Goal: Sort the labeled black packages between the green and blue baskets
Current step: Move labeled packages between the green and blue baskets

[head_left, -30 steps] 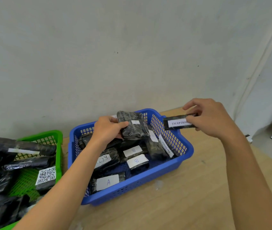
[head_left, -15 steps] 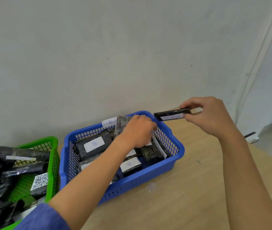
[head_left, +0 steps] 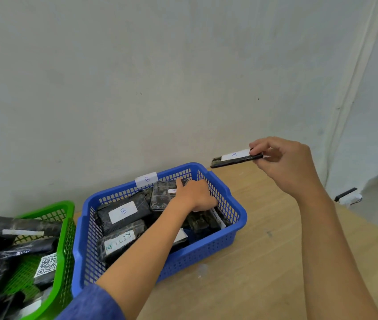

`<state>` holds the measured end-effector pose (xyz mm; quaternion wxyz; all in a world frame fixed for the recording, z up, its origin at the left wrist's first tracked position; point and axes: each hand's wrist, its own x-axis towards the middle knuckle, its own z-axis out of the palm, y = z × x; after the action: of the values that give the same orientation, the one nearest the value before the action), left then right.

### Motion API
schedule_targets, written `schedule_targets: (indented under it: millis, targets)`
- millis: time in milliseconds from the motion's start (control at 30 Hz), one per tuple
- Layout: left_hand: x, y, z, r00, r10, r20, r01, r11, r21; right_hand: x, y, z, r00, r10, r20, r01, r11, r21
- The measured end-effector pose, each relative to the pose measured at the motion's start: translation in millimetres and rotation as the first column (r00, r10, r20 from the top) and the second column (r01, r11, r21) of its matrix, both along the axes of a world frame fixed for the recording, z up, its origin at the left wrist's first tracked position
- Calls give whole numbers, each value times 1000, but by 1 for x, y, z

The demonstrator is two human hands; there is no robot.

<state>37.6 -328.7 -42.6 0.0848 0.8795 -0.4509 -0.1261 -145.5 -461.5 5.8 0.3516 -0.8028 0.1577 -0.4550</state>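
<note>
The blue basket (head_left: 208, 250) stands mid-table with a "B" tag (head_left: 146, 179) on its back rim and holds several black packages, one labeled B (head_left: 123, 212). My left hand (head_left: 195, 196) is inside it at the back right, thumb and curled fingers around a black package (head_left: 162, 196) that lies on the others. My right hand (head_left: 284, 167) is raised beyond the basket's far right corner and pinches one end of a thin black package (head_left: 234, 158), held level with its "A" label up. The green basket (head_left: 67, 229) at the left is piled with black packages.
Both baskets sit on a wooden table (head_left: 264, 262) against a grey wall. A package with a QR label (head_left: 46, 265) lies in the green basket. The table's right edge runs diagonally, with a small black-and-white object (head_left: 347, 196) on the floor beyond it.
My left hand has carried its package down into the back of the blue basket. My right hand has turned the thin package over, so the "A" label shows instead of the "EXCEPTION" label.
</note>
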Motion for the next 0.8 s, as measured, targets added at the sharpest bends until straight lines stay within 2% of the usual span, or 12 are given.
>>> schedule_targets:
  millis: [100,333,500,600,667,800]
  targets:
    - [-8,-2,1,999,51,-10,-51,998,-40,1,-3,-1,1000,-8,-7,8,997,74]
    - [-11,1,9,997,73,33,-70,993,-90,6,3,-4,999,34,-16,-32,996,79]
    - [-9,11,25,987,57,-152,-93,966,-242,11,2,-4,999,-2,-32,5,997,73]
    - [-12,21,34,944,71,-323,-197,906,-376,12,3,-5,1000,2,-5,-2,996,93]
    - [-14,32,43,903,56,-426,-246,880,-407,13,6,-4,999,5,42,-10,994,113]
    - [-7,75,57,889,44,-455,-286,830,-479,20,15,1,991,35,126,-53,988,144]
